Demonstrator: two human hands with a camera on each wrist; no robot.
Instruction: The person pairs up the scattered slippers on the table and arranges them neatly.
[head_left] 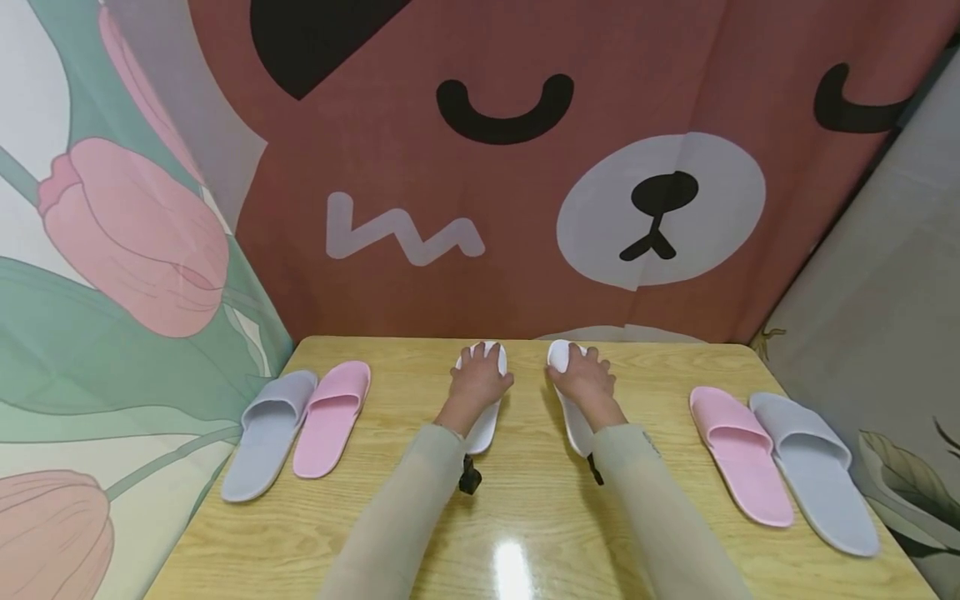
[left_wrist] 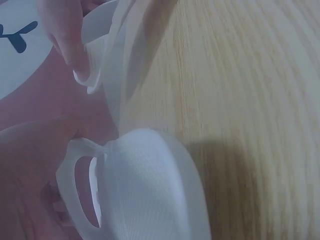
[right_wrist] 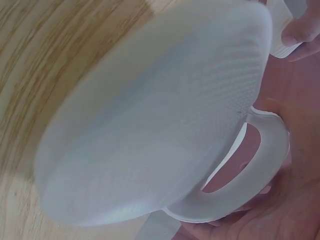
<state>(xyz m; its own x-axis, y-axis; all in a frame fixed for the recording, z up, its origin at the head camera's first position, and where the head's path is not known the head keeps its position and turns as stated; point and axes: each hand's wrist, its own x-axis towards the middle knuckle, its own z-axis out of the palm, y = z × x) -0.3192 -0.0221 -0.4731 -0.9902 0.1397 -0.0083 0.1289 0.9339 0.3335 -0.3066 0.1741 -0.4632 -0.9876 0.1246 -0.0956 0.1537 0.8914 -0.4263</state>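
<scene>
Flanking both hands [head_left: 480, 381] [head_left: 588, 381] lie pink slippers [head_left: 330, 429] [head_left: 742, 462], grey slippers [head_left: 266, 446] [head_left: 817, 483].

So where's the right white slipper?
In the head view, the slipper is right of centre, in the right hand, between the left white slipper and a pink slipper.

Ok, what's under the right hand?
A white slipper: in the head view, its toe and part of its sole show past the right hand. The part directly beneath the palm is covered there.
</scene>
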